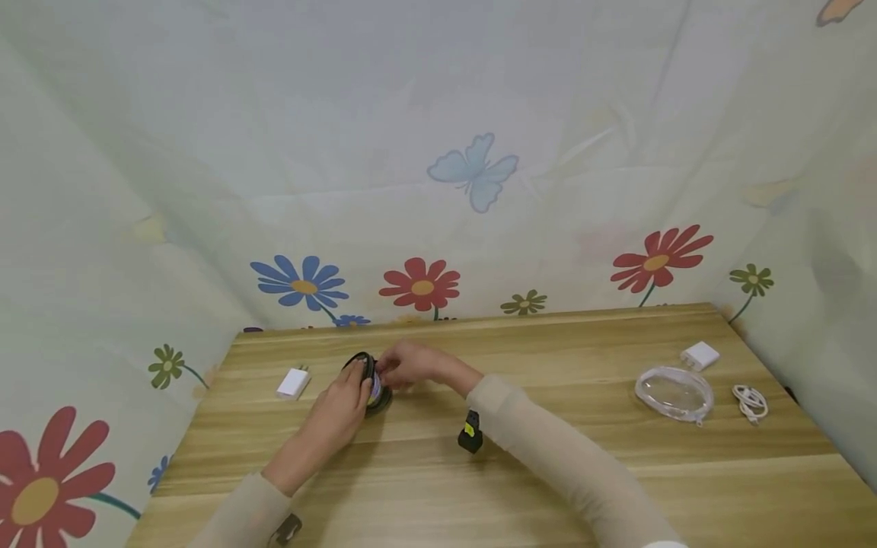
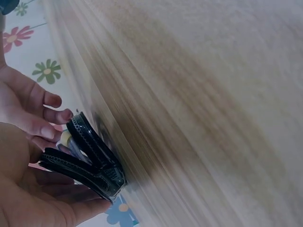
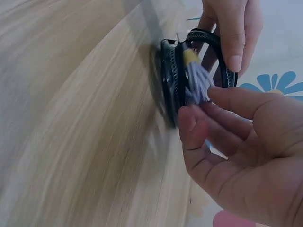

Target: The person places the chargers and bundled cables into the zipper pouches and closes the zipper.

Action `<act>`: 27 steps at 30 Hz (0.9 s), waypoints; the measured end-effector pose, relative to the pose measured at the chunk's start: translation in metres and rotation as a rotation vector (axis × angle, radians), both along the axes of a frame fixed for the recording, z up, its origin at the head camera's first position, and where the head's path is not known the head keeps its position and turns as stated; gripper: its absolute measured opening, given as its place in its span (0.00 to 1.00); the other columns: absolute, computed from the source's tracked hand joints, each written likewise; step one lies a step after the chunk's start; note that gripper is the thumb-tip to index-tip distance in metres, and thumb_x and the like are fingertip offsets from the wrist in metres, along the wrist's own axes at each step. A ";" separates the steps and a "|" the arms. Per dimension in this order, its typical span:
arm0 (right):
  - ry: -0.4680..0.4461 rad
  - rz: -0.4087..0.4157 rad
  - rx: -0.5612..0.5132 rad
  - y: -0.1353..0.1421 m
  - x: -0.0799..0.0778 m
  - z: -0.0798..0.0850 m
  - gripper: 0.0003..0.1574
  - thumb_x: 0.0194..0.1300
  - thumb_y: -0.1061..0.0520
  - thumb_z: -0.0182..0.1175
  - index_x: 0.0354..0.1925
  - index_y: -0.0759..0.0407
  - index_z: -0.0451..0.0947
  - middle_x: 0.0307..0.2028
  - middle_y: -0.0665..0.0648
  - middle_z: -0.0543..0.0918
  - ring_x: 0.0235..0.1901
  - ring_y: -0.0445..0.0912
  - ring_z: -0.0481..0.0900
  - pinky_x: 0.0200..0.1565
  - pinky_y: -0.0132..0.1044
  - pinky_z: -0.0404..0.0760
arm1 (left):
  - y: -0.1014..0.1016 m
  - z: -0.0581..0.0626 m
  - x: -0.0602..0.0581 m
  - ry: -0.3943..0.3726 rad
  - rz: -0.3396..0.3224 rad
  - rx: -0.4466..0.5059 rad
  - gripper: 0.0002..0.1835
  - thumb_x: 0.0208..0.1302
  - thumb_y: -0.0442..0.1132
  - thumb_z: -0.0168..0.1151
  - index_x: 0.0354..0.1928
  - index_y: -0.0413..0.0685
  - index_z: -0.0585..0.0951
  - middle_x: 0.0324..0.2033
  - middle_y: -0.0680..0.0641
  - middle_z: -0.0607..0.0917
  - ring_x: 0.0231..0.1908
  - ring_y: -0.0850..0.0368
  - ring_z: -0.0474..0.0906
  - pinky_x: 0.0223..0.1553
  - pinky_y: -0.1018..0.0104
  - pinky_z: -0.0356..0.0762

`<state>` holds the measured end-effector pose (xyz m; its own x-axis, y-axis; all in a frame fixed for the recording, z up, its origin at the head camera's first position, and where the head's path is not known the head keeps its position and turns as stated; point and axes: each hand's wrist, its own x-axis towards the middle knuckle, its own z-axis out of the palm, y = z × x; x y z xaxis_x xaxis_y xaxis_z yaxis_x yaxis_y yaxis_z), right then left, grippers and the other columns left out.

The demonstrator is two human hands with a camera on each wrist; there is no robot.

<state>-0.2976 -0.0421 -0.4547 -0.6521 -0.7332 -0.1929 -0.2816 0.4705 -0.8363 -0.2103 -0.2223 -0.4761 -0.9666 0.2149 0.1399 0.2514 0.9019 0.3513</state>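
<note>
My left fingers [image 3: 233, 52] grip the half-open black case [image 2: 94, 179] toward the bench's [image 1: 582, 487] far left; my right fingers [image 3: 241, 100] pinch its bundled cable [image 3: 196, 78]. Caution: uneven pressure may spill it or snag the zip [image 3: 173, 66].

No legible text, no readable labels or brands, no numbers or signs discernible

Hands [image 1: 342, 403] [image 1: 411, 363]: two. Chargers [image 1: 293, 383] [image 1: 702, 355]: two, both white. Cables [image 3: 198, 79] [image 1: 750, 403]: two. Cases [image 3: 173, 78] [image 1: 642, 391]: two, one black, one clear. Black wrist units [image 1: 470, 435] [image 1: 288, 528]: two. Table [image 1: 548, 476]: one.
</note>
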 end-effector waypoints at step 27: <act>0.525 0.107 0.097 0.006 0.003 -0.012 0.17 0.68 0.69 0.61 0.53 0.62 0.70 0.40 0.56 0.86 0.41 0.47 0.83 0.43 0.30 0.77 | 0.009 0.000 0.001 0.032 -0.015 -0.113 0.30 0.70 0.43 0.63 0.66 0.28 0.73 0.63 0.30 0.76 0.56 0.31 0.79 0.51 0.41 0.81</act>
<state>-0.2945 -0.0363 -0.4666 -0.6021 -0.7955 0.0684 -0.7000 0.4847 -0.5245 -0.2093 -0.2135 -0.4761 -0.9584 0.2458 0.1451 0.2751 0.9311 0.2394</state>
